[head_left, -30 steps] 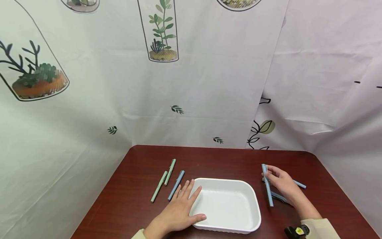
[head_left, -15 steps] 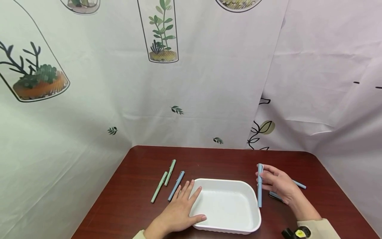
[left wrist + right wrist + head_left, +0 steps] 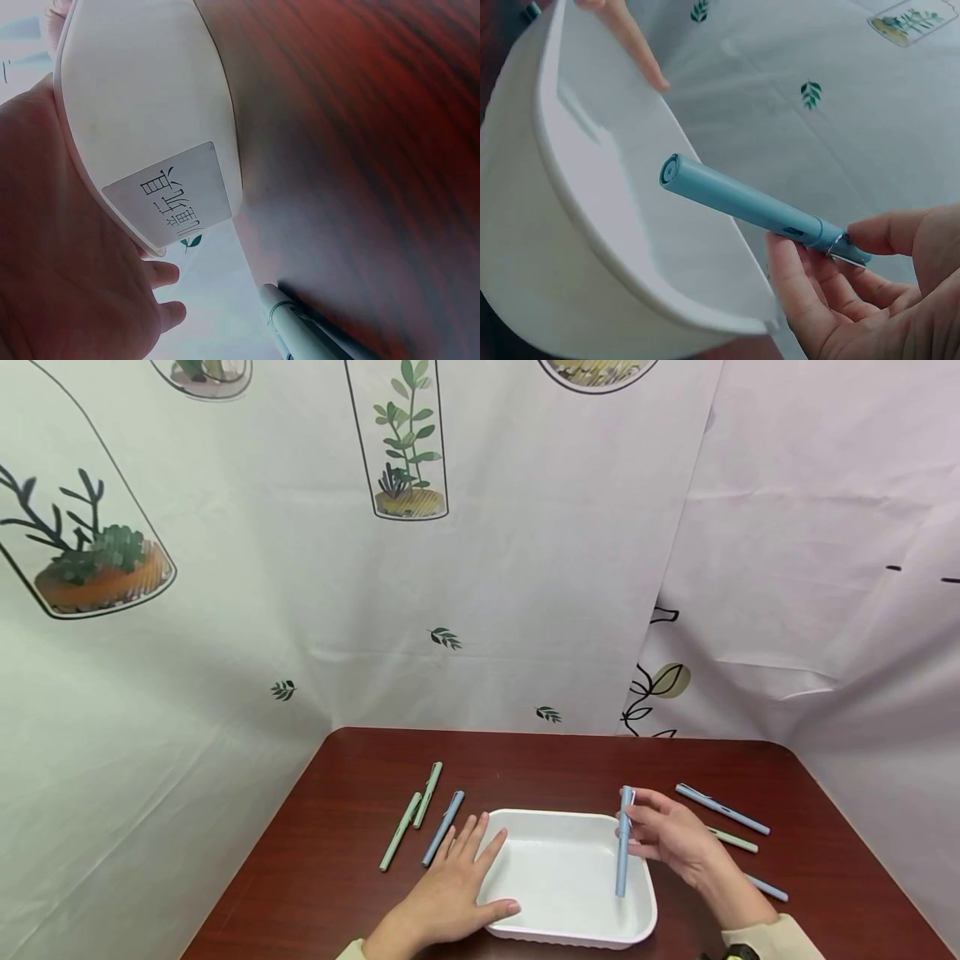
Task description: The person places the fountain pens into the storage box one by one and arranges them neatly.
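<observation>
A light blue capped pen (image 3: 623, 852) is pinched between the thumb and fingers of my right hand (image 3: 671, 839). It hangs over the right side of a white rectangular tray (image 3: 555, 877); the right wrist view shows the same pen (image 3: 742, 204) by its clip end in the fingers, above the tray's rim (image 3: 577, 202). My left hand (image 3: 450, 893) lies with spread, straight fingers on the tray's left rim, thumb over the inside. In the left wrist view a label with printed characters (image 3: 172, 193) shows on the tray's side wall.
Left of the tray lie two green pens (image 3: 400, 831) and a blue pen (image 3: 443, 828). To the right lie a blue pen (image 3: 722, 808), a green pen (image 3: 733, 839) and another blue pen (image 3: 768, 887), the last two partly behind my right hand. A patterned cloth (image 3: 525, 610) hangs behind the table.
My right hand has carried the light blue pen leftward from the right-hand pens to over the tray, uncovering a green pen. My left hand has stayed on the rim.
</observation>
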Available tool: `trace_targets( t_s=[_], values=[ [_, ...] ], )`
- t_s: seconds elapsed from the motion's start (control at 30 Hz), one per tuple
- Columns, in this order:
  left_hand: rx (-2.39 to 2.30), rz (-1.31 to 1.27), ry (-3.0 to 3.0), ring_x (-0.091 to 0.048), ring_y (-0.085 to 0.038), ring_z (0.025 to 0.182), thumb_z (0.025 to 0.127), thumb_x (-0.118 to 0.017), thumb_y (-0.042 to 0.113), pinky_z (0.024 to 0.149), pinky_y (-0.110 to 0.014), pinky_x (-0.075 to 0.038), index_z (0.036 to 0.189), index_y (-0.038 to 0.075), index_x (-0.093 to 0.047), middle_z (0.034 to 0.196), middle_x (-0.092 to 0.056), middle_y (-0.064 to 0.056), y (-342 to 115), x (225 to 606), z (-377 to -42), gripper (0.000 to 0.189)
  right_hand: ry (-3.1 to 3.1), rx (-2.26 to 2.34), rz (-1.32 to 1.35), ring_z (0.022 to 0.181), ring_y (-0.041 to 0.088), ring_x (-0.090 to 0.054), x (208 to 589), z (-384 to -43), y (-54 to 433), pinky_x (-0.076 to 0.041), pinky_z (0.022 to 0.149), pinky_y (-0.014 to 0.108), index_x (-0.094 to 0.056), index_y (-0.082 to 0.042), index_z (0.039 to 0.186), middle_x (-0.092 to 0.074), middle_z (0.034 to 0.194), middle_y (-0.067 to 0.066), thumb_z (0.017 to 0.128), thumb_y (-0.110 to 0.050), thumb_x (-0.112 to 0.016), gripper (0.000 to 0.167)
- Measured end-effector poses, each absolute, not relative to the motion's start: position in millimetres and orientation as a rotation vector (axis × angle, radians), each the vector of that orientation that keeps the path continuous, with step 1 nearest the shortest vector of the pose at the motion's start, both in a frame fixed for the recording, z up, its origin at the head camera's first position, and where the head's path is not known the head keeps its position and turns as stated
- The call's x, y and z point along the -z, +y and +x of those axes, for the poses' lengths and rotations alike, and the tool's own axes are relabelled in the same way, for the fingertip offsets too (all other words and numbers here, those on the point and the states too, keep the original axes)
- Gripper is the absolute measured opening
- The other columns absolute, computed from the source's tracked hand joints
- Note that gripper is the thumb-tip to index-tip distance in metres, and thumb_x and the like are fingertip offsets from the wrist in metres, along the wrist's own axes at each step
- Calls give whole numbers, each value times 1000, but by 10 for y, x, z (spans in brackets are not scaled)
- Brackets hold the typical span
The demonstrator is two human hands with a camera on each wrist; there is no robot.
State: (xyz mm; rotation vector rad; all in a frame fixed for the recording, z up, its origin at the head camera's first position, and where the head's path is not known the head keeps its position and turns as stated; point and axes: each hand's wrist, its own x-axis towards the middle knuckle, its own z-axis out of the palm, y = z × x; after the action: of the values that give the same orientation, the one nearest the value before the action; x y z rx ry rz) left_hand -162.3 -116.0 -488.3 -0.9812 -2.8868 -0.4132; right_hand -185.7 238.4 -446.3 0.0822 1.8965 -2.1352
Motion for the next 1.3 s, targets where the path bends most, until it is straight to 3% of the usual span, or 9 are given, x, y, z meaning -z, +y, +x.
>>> trace_targets(
  t_s=[0.17, 0.43, 0.77, 1.03, 1.3],
  values=[
    [406, -974, -2889, -22, -38, 153, 92, -50, 73, 118, -62, -24, 160, 15, -33, 166, -22, -18, -1154, 4888, -1624, 90, 1909, 2112, 40, 96, 22, -72, 4486, -1842, 2284, -60, 85, 42, -42, 0, 143, -70, 104, 7, 97, -10, -63, 51],
    [426, -974, -2902, -21, -38, 153, 93, -52, 71, 118, -62, -24, 160, 15, -33, 167, -21, -18, -1153, 4881, -1626, 90, 1933, 2124, -10, 95, 18, -69, 4521, -1823, 2136, -59, 87, 40, -39, 5, 147, -66, 100, 3, 93, -3, -67, 61],
    [430, -972, -2898, -21, -38, 153, 92, -52, 71, 118, -62, -23, 160, 16, -31, 168, -19, -17, -1151, 4896, -1632, 90, 1908, 2145, -18, 93, 14, -69, 4544, -1801, 1948, -59, 84, 35, -38, 12, 144, -67, 101, 2, 92, -2, -67, 60],
    [459, -965, -2907, -20, -38, 154, 90, -55, 72, 118, -62, -24, 161, 15, -29, 168, -19, -17, -1140, 4903, -1633, 95, 1974, 2131, 109, 90, 17, -70, 4609, -1786, 1776, -60, 82, 38, -40, 9, 146, -69, 104, 9, 91, -4, -70, 64],
    [444, -955, -2921, -19, -37, 154, 87, -57, 74, 118, -61, -24, 162, 14, -26, 168, -18, -16, -1131, 4899, -1628, 100, 1981, 2093, 100, 87, 20, -70, 4669, -1773, 1638, -62, 76, 42, -34, 11, 149, -64, 99, 7, 98, -7, -62, 61]
  ],
)
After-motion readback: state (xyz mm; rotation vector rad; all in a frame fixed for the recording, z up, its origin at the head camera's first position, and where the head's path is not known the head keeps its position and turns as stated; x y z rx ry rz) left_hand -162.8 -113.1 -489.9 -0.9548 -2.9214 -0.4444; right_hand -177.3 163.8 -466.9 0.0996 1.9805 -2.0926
